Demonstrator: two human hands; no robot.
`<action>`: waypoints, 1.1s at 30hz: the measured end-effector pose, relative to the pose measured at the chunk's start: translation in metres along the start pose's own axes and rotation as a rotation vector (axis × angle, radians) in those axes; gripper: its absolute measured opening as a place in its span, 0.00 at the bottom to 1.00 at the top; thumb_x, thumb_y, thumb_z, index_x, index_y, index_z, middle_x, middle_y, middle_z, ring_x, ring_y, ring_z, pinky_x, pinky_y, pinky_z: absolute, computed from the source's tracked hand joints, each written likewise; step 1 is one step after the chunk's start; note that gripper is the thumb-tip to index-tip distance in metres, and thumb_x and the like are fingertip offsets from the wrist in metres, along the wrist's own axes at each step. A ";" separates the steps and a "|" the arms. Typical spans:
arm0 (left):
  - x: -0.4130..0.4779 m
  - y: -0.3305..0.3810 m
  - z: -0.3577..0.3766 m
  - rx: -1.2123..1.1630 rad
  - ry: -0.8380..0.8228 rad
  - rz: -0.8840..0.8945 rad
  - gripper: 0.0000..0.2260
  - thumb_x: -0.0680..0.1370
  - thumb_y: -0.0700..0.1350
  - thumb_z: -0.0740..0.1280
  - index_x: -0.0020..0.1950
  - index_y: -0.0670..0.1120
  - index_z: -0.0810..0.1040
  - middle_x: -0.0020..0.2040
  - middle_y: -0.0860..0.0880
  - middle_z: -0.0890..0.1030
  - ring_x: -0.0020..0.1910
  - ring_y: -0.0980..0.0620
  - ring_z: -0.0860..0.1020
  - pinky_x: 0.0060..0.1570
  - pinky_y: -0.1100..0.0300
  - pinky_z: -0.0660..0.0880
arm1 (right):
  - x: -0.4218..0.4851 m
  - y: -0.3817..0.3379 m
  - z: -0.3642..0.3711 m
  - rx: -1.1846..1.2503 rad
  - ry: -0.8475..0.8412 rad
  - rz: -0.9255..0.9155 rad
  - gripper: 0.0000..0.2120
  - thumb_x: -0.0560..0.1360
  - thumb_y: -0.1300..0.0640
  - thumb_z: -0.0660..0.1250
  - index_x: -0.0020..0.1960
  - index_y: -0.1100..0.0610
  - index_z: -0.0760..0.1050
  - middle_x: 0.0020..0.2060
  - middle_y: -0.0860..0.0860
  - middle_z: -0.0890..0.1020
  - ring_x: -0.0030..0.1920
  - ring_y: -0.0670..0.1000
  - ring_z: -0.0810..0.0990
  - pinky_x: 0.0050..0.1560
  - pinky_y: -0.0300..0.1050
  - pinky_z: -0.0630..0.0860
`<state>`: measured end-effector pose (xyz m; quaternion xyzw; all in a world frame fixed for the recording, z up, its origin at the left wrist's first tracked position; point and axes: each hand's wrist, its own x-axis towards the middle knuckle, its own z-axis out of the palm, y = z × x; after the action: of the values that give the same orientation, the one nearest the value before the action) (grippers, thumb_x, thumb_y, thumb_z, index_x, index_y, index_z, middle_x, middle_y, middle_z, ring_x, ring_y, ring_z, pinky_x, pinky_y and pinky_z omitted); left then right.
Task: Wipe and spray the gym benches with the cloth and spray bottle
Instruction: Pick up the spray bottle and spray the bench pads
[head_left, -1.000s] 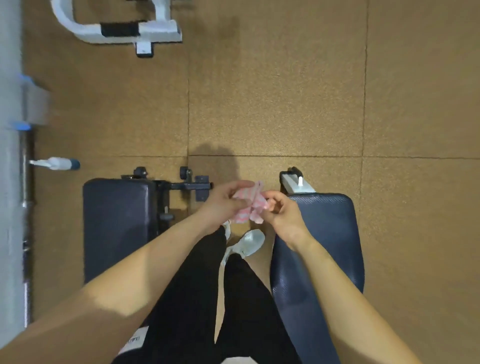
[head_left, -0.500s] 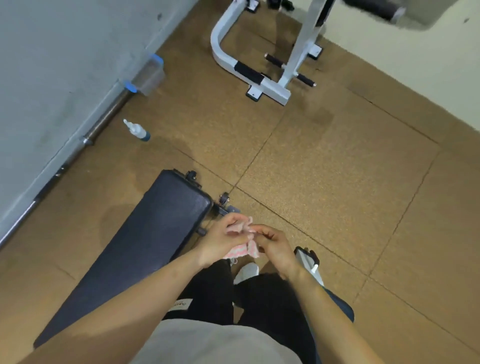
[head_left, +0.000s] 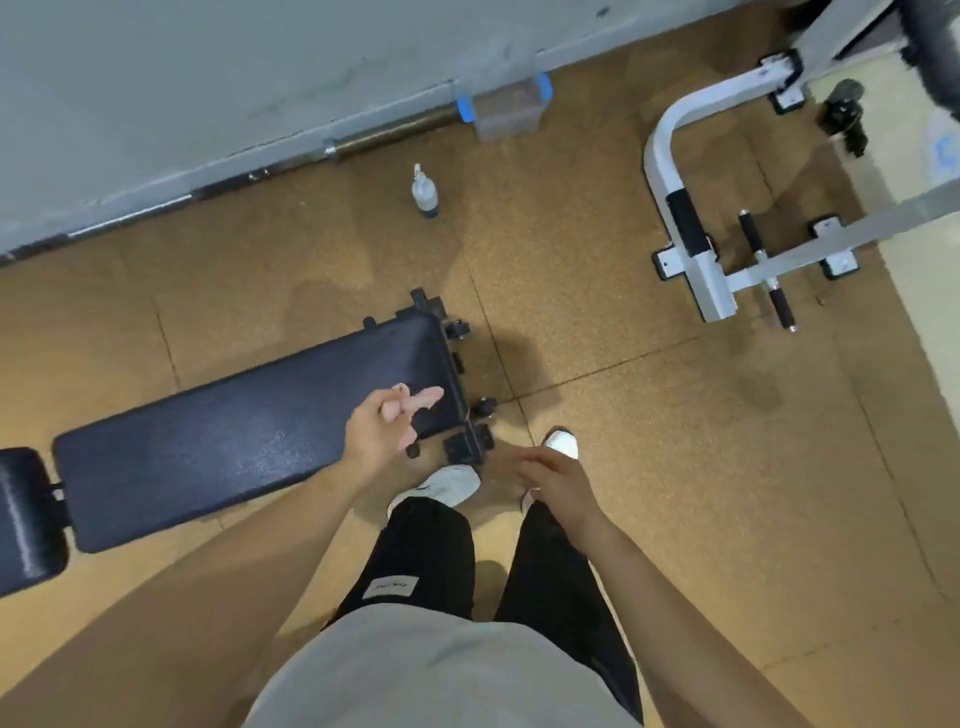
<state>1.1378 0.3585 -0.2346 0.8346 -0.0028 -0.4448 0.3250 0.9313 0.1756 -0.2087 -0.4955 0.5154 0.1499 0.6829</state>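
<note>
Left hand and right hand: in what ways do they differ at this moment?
The left hand pinches the pink cloth; the right hand holds nothing that shows. The left hand is over the end of the dark bench; the right hand is over the floor beside a white shoe. Both are bare and reach forward.

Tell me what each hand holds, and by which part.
The left hand pinches the pink cloth by one end; the rest pokes out free. Nothing shows in the right hand.
</note>
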 end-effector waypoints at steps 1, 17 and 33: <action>-0.002 0.005 0.006 -0.015 0.148 -0.099 0.08 0.78 0.47 0.72 0.56 0.56 0.82 0.53 0.59 0.84 0.53 0.56 0.83 0.51 0.62 0.79 | 0.007 -0.009 -0.015 -0.037 -0.021 -0.006 0.08 0.78 0.60 0.69 0.55 0.56 0.85 0.51 0.51 0.86 0.53 0.49 0.83 0.48 0.34 0.78; 0.058 0.150 0.049 -0.623 0.213 -0.091 0.07 0.82 0.42 0.67 0.55 0.51 0.84 0.52 0.50 0.85 0.52 0.52 0.83 0.55 0.61 0.79 | 0.172 -0.237 -0.064 -0.768 -0.172 -0.251 0.09 0.76 0.60 0.72 0.55 0.54 0.84 0.48 0.49 0.85 0.49 0.49 0.82 0.50 0.38 0.75; 0.370 0.209 -0.014 -1.135 0.470 -0.365 0.04 0.79 0.34 0.69 0.48 0.42 0.82 0.41 0.41 0.78 0.39 0.48 0.74 0.35 0.65 0.72 | 0.536 -0.444 0.107 -1.516 -0.387 -0.540 0.25 0.78 0.55 0.71 0.74 0.55 0.71 0.65 0.55 0.76 0.63 0.55 0.77 0.62 0.44 0.71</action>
<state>1.4316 0.0926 -0.3895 0.5950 0.4466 -0.2307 0.6271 1.5351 -0.1054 -0.4362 -0.8938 0.0109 0.3704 0.2526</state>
